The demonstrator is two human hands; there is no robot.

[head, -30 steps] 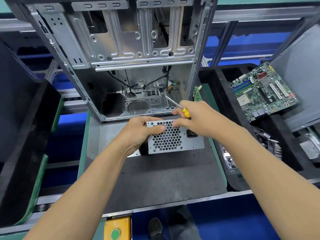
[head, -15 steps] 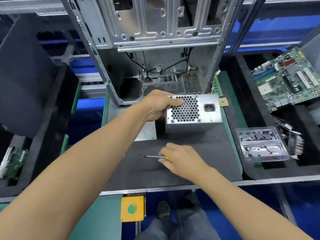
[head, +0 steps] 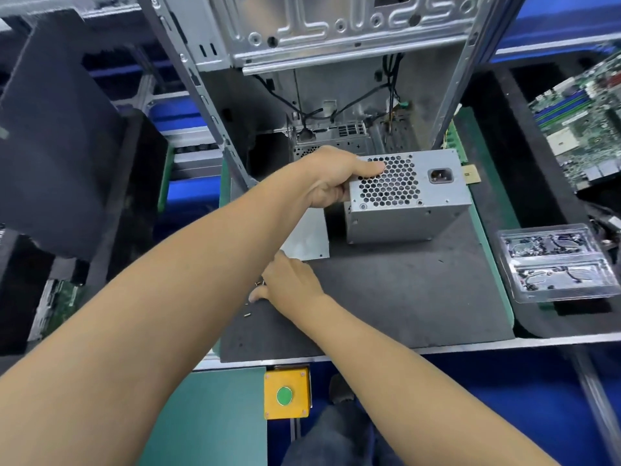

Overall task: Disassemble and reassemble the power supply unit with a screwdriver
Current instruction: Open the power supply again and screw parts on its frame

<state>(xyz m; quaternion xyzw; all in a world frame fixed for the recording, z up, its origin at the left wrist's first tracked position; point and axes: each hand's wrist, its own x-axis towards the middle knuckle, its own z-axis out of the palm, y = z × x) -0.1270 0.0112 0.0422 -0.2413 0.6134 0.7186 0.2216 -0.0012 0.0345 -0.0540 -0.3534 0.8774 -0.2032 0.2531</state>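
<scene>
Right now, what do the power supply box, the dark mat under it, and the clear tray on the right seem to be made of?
Power supply box: probably sheet steel, dull grey, with punched honeycomb vents.
Dark mat: likely rubber or foam, matte and speckled.
Clear tray: seemingly thin moulded plastic, glossy, with contents visible through it.

No text, label or number can be read anywhere.
</scene>
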